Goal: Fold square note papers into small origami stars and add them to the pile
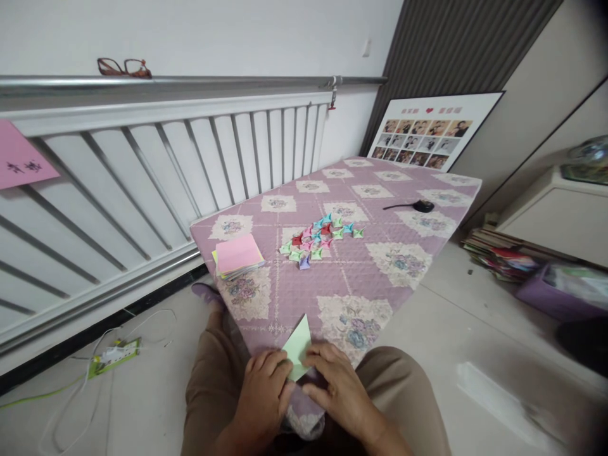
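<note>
A pale green sheet of folding paper, with a folded edge, lies at the near corner of the cloth-covered table. My left hand presses its fingertips on the paper's left edge. On the opposite edge, my right hand holds the paper with curled fingers, its thumb lower down near the corner. Farther up the cloth sit several small folded paper pieces in green, pink, red, blue and purple, grouped together. A stack of square paper sheets, pink on top, rests to the left of them.
Purple patterned cloth covers the table. A black object with a thin handle lies toward the right. Behind stand a white radiator and a framed photo board. A power strip with cables is on the floor at left.
</note>
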`<action>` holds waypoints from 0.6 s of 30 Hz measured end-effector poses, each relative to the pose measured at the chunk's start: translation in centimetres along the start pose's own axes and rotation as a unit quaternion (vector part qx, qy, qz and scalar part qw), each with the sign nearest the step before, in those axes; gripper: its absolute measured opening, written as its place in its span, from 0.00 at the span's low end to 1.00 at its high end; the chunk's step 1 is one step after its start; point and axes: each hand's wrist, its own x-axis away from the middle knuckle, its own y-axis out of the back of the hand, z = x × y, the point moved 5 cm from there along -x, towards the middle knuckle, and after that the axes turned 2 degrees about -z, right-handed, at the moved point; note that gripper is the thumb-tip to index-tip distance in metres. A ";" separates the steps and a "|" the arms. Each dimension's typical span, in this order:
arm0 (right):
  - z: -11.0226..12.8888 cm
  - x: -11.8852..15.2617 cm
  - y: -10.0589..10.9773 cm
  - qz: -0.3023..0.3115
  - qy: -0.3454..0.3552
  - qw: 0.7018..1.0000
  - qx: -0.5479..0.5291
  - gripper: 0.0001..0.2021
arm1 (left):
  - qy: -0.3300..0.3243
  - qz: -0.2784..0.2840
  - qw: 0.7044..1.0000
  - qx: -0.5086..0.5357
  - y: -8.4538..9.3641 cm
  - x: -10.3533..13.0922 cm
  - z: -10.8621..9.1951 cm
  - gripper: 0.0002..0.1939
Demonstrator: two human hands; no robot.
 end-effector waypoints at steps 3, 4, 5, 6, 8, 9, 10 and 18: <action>-0.1 0.0 -0.1 0.006 -0.018 1.000 0.015 0.15 | 0.015 -0.009 1.000 0.015 0.2 -0.5 0.0 0.12; -0.2 -0.2 -0.3 0.002 -0.027 0.999 0.025 0.13 | 0.025 -0.007 1.000 0.017 0.2 -0.7 0.1 0.12; -0.3 -0.3 -0.4 -0.003 -0.035 0.999 0.035 0.11 | 0.036 -0.006 0.999 0.015 0.2 -0.8 0.3 0.11; -0.4 -0.4 -0.6 -0.010 -0.041 0.998 0.044 0.09 | 0.049 -0.004 0.999 0.011 0.2 -0.8 0.4 0.11; -0.6 -0.7 -0.9 -0.022 -0.048 0.997 0.061 0.05 | 0.076 -0.001 0.997 0.000 0.3 -0.9 0.9 0.10; -0.6 -0.8 -1.1 -0.029 -0.051 0.996 0.070 0.04 | 0.091 0.001 0.996 -0.007 0.3 -0.9 1.2 0.09; -0.7 -0.8 -1.1 -0.035 -0.053 0.995 0.079 0.03 | 0.107 0.003 0.994 -0.013 0.3 -0.9 1.5 0.08; -1.2 -1.5 -1.3 -0.091 -0.068 0.981 0.160 0.10 | 0.176 0.034 0.983 -0.039 0.5 -1.6 3.0 0.09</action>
